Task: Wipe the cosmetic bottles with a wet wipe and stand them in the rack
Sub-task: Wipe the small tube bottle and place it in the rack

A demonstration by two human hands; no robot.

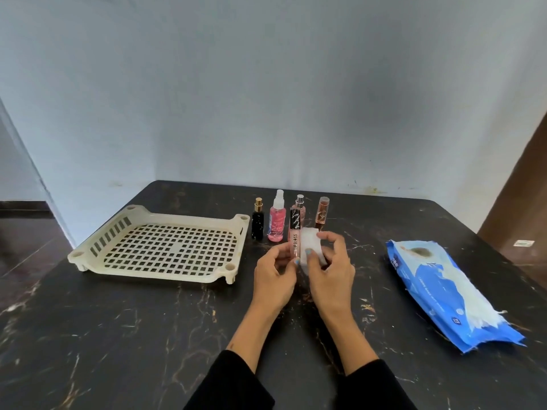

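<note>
My left hand (pixel 276 276) holds a pink lip gloss tube (pixel 295 236) with a black patterned cap upright above the table. My right hand (pixel 331 269) grips a folded white wet wipe (pixel 309 247) pressed against the tube's right side. Behind them stand several bottles in a row: a black bottle with a gold cap (pixel 257 221), a pink spray bottle (pixel 276 221), a pink bottle with a silver cap (pixel 299 204) partly hidden by the tube, and a small amber bottle (pixel 322 216). The cream plastic rack (pixel 88 254) sits to the left with nothing in it.
A blue wet wipe pack (pixel 444 287) lies open on the right side of the black marbled table (pixel 118 335). A pale wall runs behind the table's far edge. A brown panel stands at the far right.
</note>
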